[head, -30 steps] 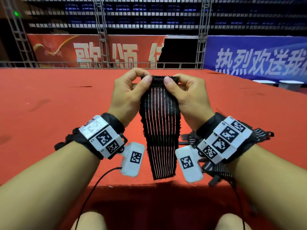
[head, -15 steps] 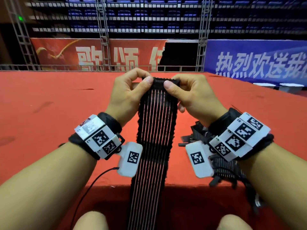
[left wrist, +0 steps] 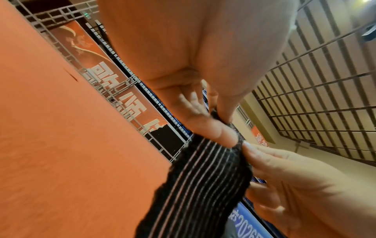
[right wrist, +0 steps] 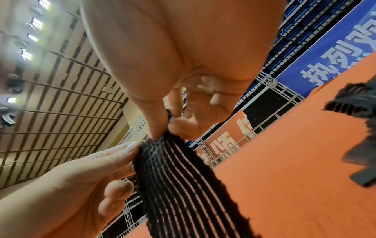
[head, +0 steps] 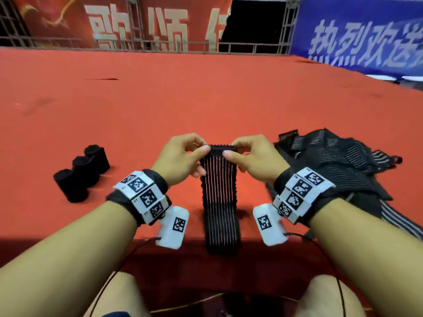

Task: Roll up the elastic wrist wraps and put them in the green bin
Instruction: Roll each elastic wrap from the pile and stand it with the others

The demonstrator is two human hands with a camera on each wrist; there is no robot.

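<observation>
Your left hand and right hand each pinched a top corner of the wrist wrap above the red desk. Its long axis ran from your fingers down toward you, over the desk's near edge. Three rolled wraps stood left; a loose pile of wraps lay right.

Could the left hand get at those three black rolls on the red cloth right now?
Probably not yet: the left hand pinches the wrist wrap with the right hand. The rolls lie unobstructed to its left.
</observation>
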